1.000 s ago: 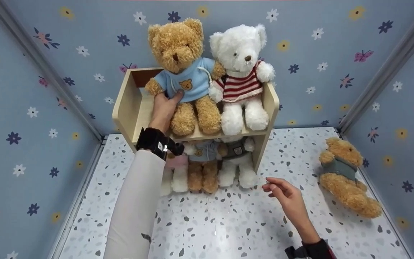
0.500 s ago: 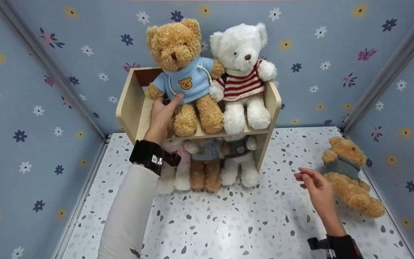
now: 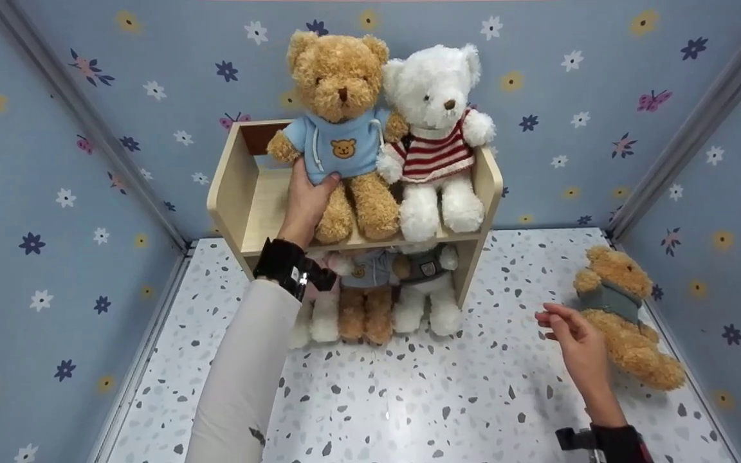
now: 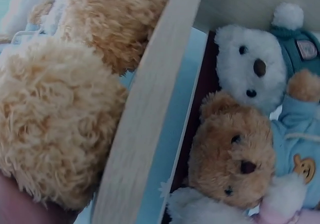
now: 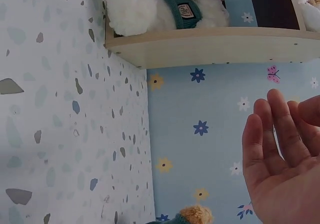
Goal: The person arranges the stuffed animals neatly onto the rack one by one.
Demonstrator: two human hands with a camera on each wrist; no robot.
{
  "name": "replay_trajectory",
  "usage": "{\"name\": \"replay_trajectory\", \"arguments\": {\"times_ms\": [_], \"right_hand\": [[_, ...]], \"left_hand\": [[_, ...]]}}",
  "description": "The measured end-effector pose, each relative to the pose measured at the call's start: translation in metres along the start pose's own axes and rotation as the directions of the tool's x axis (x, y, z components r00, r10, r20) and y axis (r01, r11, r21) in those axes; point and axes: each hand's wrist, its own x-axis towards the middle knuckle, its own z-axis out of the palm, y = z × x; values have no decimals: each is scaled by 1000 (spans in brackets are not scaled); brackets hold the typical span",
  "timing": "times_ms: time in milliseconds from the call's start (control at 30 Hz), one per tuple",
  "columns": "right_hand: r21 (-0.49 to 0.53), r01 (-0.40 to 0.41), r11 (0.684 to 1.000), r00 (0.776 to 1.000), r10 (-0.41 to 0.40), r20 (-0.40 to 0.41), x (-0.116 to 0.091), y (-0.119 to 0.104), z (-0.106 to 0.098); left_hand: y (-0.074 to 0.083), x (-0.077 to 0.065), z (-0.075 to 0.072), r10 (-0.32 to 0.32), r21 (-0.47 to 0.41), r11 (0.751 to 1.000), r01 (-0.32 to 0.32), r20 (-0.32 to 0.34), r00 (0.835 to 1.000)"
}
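Note:
A brown teddy bear in a light blue hoodie [image 3: 339, 151] sits upright on the top shelf. My left hand [image 3: 308, 199] grips its lower side, with the thumb over the hoodie's hem and the fingers hidden behind. The left wrist view shows its furry leg [image 4: 55, 119] close up. Touching this bear on its right sits a white teddy bear in a red striped sweater [image 3: 438, 151]. My right hand [image 3: 577, 344] hovers above the floor with relaxed fingers and nothing in them. Close beside it lies another brown teddy bear [image 3: 624, 321] in a grey-green top, on its side.
The small wooden shelf unit [image 3: 226, 183] stands against the flowered back wall [image 3: 538, 71]. On its lower level sit several bears, among them a brown bear [image 4: 232, 151] in blue and a white bear [image 4: 255, 66] in green. Speckled floor [image 3: 435, 386] lies in front.
The blue-hoodie bear has shifted right and straightened from a leftward tilt, my left hand moving with it. My right hand has moved right toward the bear on the floor.

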Motion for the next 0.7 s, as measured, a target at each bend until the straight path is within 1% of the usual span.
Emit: {"name": "replay_trajectory", "arguments": {"times_ms": [100, 167, 267, 333, 400, 500, 600, 633, 667, 700], "right_hand": [[-93, -8, 996, 1000, 5, -27, 2, 0, -8], [-173, -14, 985, 998, 2, -69, 4, 1, -15], [-282, -29, 959, 990, -12, -143, 6, 2, -27], [-321, -34, 946, 985, -22, -171, 8, 3, -34], [-344, -33, 938, 982, -33, -185, 9, 5, -39], [-358, -20, 934, 977, -57, -205, 10, 6, -44], [-371, 8, 928, 970, -97, -222, 9, 4, -40], [-379, 32, 925, 966, -126, -226, 8, 0, -37], [-397, 78, 914, 958, -179, -225, 8, -4, -32], [-422, 140, 896, 943, -250, -219, 9, -11, -26]], "left_hand": [[1, 3, 1, 17, 75, 997, -18, 17, 1000], [1, 5, 1, 15, 95, 995, -19, 43, 999], [1, 6, 4, 6, 81, 997, -14, 103, 995], [1, 7, 6, 3, 44, 999, -9, 134, 991], [1, 7, 8, 3, 8, 1000, -4, 144, 990], [1, 8, 10, -1, -58, 998, 8, 125, 992], [1, 6, 7, -19, -77, 997, 26, 95, 995], [0, 6, 5, -26, -75, 997, 33, 86, 996], [0, 5, 4, -33, -67, 997, 38, 76, 997], [-1, 4, 2, -35, -60, 997, 39, 65, 997]]}}
